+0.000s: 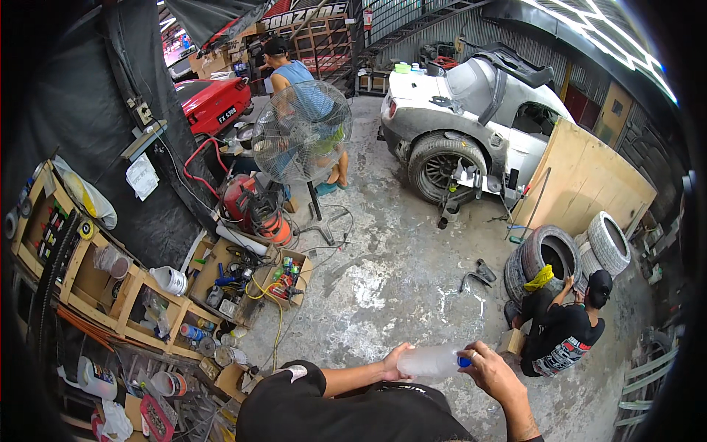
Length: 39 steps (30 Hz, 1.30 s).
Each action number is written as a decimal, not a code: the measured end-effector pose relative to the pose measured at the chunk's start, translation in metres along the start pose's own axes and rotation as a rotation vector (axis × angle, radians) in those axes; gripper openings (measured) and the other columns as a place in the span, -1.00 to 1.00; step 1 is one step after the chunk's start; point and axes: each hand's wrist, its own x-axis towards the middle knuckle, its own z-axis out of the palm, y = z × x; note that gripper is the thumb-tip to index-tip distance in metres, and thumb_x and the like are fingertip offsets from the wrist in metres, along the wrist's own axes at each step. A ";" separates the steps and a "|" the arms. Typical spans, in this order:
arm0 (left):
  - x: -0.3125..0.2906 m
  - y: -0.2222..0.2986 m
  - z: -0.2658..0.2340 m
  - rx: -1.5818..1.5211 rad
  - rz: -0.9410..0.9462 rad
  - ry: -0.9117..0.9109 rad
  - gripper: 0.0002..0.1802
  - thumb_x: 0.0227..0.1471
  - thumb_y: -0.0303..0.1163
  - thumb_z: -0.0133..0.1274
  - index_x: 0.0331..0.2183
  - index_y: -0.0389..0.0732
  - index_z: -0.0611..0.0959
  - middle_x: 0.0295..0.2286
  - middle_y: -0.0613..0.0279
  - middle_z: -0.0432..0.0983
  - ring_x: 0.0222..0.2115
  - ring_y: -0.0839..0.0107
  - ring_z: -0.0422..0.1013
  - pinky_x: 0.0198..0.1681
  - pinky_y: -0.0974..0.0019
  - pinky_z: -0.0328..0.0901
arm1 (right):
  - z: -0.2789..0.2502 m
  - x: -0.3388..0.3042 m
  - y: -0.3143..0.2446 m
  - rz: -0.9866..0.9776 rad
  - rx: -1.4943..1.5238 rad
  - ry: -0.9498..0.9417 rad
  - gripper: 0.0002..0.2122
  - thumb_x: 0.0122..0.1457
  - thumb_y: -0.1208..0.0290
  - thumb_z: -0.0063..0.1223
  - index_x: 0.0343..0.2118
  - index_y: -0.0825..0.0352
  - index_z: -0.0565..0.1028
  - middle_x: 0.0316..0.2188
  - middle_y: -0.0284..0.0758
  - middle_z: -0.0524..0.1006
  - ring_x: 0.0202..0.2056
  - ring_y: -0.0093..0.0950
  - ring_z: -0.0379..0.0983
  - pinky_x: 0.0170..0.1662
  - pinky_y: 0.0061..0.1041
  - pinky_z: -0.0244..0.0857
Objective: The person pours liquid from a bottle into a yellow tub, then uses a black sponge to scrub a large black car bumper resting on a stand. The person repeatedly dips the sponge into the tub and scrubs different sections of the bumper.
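A clear, frosted-looking plastic bottle (429, 362) lies sideways in front of my body at the lower middle. My left hand (396, 362) is closed around its base end. At the other end sits a blue cap (463, 362), pinched by the fingers of my right hand (492, 372). The cap is on or right against the bottle's neck; my fingers partly hide that spot. Whether the bottle holds liquid or frost is hard to tell.
Wooden shelving (121, 320) with tools and containers lines the left. Ahead stands a large fan (300, 132), a person in blue behind it. A white-and-grey car (442, 96) is at the far right. Nearer, another person (563, 331) crouches beside tyres (549, 254).
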 end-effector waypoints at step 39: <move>0.068 -0.015 0.046 0.031 0.052 0.292 -0.25 0.19 0.23 -0.43 0.06 -0.12 0.52 -0.19 0.18 0.56 -0.37 0.27 0.51 -0.52 0.23 0.38 | 0.067 -0.067 0.030 0.356 0.078 0.648 -0.58 0.25 0.49 0.08 0.19 0.28 0.41 0.04 -0.09 0.42 0.06 -0.08 0.40 0.07 -0.21 0.36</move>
